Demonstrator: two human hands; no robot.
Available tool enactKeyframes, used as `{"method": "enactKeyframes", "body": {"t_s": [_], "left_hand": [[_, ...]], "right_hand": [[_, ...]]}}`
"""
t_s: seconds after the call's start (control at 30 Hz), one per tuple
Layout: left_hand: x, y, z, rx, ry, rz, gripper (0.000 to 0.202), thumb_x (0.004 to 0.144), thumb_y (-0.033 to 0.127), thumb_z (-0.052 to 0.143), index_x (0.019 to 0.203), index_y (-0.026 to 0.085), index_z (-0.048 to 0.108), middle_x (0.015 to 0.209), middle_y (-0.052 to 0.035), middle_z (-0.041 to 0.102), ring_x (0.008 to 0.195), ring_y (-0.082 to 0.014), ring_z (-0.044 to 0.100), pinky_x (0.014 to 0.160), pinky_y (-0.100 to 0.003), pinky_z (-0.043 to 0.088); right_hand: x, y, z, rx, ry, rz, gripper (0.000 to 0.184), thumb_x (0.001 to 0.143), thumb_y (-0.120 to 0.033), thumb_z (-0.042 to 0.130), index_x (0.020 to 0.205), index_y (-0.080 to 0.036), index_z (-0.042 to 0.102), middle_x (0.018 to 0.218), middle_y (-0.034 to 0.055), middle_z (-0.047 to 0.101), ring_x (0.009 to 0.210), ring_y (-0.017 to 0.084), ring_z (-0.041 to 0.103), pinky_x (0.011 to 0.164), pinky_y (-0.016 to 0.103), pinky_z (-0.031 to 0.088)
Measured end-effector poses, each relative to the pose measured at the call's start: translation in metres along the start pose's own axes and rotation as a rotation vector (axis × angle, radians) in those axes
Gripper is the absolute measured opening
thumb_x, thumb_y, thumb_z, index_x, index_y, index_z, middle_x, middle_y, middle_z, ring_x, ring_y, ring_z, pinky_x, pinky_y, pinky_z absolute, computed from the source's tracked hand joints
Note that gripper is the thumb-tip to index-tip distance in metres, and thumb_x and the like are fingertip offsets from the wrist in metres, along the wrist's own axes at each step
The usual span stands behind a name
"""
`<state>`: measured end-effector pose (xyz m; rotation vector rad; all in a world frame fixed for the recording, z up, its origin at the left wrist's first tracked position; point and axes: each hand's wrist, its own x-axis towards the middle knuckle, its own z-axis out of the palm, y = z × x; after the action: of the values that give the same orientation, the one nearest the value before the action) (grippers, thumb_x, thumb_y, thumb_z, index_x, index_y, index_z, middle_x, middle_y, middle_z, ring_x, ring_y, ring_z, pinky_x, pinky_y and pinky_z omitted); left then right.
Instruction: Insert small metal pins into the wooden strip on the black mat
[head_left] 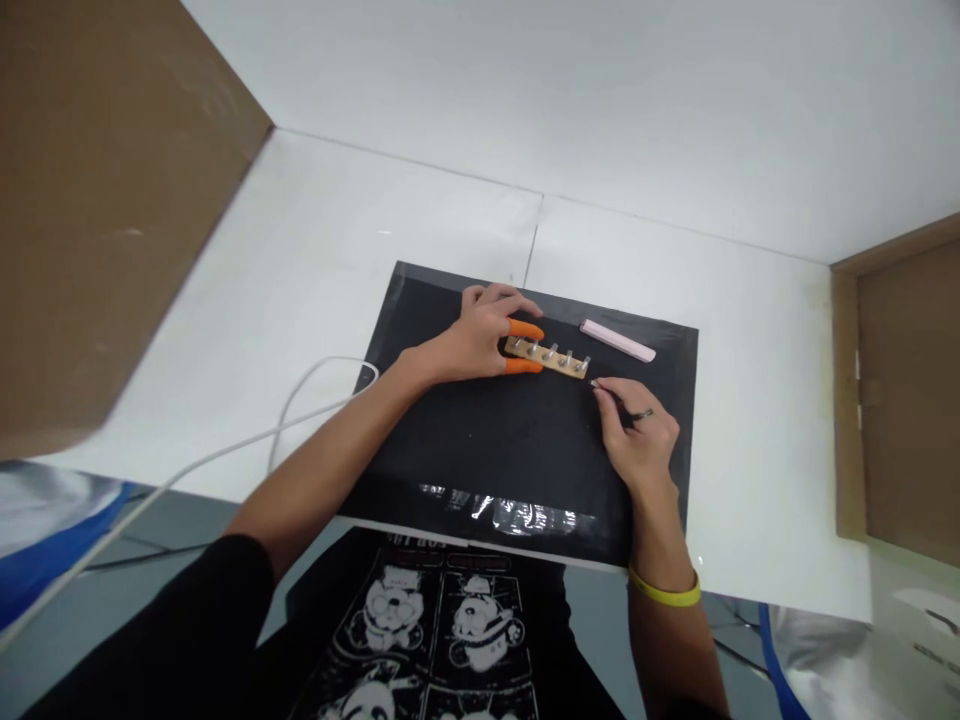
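My left hand [491, 335] wears orange covers on the thumb and index finger, which pinch the left part of a narrow wooden strip [556, 363] across its width. Several small, shiny, clear-looking pieces [551, 352] stand in a row along the strip. Just off the strip's right end, my right hand [637, 425] is closed in a pinch on a tiny shiny piece [594, 383], too small to name. That piece is apart from the strip. A ring sits on one right finger and a yellow band around the wrist.
A black mat [465, 440] under a clear sheet covers the front of the white table [750, 430]. Behind the strip lies a pale pink bar-shaped object [619, 341]. A white cable [225, 455] runs on the left. Brown panels [907, 390] stand at both sides.
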<state>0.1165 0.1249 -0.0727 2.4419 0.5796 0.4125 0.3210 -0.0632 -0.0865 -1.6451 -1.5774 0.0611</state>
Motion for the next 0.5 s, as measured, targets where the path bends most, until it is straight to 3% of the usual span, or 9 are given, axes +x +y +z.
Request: {"method": "enactKeyframes", "body": {"t_s": [0.2,0.5], "left_hand": [[0.001,0.005,0.002,0.123,0.039,0.02,0.016,0.09,0.036,0.075,0.098,0.023,0.077,0.132,-0.0087,0.069,0.133,-0.0351,0.049,0.108,-0.057,0.021],[-0.005,0.039,0.008,0.341,0.149,-0.03,0.014,0.094,0.022,0.064,0.092,0.02,0.077,0.128,-0.0109,0.07,0.131,-0.0402,0.052,0.106,-0.067,0.023]], "right_hand": [[-0.001,0.001,0.0,0.013,-0.001,0.01,0.013,0.096,-0.019,0.063,0.105,-0.023,0.073,0.097,0.0037,0.076,0.087,0.017,0.073,0.081,0.031,0.06],[-0.002,0.0,0.0,0.015,-0.006,-0.001,0.014,0.097,-0.017,0.062,0.105,-0.022,0.072,0.098,0.0038,0.076,0.089,0.017,0.073,0.083,0.031,0.06]]}}
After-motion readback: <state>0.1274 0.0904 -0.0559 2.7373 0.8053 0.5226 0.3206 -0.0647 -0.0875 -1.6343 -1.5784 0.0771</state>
